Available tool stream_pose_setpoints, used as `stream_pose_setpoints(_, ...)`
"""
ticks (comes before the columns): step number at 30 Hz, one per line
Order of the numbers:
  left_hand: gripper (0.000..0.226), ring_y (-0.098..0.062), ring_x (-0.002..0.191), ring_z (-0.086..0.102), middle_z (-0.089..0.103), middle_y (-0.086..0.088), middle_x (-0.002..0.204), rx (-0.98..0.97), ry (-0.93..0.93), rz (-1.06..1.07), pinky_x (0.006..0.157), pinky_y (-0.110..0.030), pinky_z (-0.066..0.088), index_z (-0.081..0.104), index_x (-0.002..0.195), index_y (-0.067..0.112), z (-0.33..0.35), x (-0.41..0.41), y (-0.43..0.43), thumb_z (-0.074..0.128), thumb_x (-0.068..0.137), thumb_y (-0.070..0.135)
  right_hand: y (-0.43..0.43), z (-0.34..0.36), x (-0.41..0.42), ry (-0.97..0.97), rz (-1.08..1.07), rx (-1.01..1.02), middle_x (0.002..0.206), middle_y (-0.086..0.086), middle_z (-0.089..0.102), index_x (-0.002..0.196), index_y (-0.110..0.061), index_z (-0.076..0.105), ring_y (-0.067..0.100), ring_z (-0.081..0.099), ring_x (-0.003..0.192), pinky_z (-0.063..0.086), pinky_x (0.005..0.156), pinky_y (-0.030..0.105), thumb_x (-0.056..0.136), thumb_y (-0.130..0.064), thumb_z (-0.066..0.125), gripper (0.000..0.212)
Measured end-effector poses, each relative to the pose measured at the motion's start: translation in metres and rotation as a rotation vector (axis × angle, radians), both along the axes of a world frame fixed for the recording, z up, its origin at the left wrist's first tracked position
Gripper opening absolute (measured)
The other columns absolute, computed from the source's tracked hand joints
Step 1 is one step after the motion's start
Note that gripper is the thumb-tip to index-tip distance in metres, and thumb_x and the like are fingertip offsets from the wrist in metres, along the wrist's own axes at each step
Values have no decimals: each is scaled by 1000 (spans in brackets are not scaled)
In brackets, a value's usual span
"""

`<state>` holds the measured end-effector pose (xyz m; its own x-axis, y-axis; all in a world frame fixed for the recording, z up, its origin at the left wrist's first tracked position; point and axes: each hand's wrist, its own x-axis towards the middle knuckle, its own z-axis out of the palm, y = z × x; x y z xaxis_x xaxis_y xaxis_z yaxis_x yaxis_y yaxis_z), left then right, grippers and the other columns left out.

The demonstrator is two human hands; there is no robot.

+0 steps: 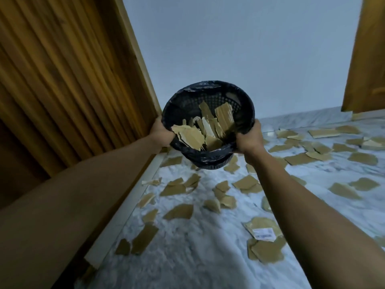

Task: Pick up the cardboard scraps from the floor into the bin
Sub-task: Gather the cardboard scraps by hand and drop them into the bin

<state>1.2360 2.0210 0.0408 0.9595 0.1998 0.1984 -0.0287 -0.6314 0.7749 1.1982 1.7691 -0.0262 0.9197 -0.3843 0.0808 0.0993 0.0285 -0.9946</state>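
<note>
Marble floor (198, 257) | cardboard scraps (179, 211): dozens strewn | bin (208, 161): one, tilted, airborne | left grip (161, 132), right grip (249, 140): both grasping rim

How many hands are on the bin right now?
2. The left hand grips the bin at its left rim; the right hand grips the near right rim. The bin is tilted toward the camera, with cardboard scraps inside.

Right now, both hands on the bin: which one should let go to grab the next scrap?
Right hand, likely: most floor scraps lie on its side; the left hand sits by the wooden panel and can hold the bin.
</note>
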Motion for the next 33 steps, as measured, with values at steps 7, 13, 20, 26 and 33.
stream_pose_setpoints(7,79,-28,98,63,54,0,126,-71,149,-144,67,-41,62,31,142,39,-35,42,8,66,80,4,13,-35,32,-19,-94,14,109,-1,56,128,-28,40,29,62,101,60,75,55,86,6,42,54)
stream_pose_setpoints(13,48,-30,90,69,54,-9,127,-97,284,-252,76,-43,62,47,119,19,-47,76,75,62,87,-14,65,-41,69,68,-64,-50,124,2,54,133,-37,37,36,63,108,60,77,55,89,8,43,63)
stream_pose_setpoints(20,38,-24,81,68,62,-6,109,-322,173,-207,64,-35,62,55,113,10,-107,151,118,73,83,-4,110,-55,112,202,-200,-39,126,2,43,145,-25,32,34,60,106,63,61,42,90,19,44,71)
stream_pose_setpoints(26,24,-22,89,67,70,0,94,-563,243,-141,80,-37,58,64,81,27,-177,188,128,72,77,5,139,-62,160,341,-255,-134,123,5,44,134,-24,36,34,61,102,61,57,40,90,15,52,61)
stream_pose_setpoints(33,38,-22,89,66,66,-2,99,-612,365,-239,74,-30,60,61,113,17,-216,217,139,70,84,-5,134,-124,192,384,-235,-128,128,9,44,134,-22,36,35,58,105,61,53,40,88,16,52,61)
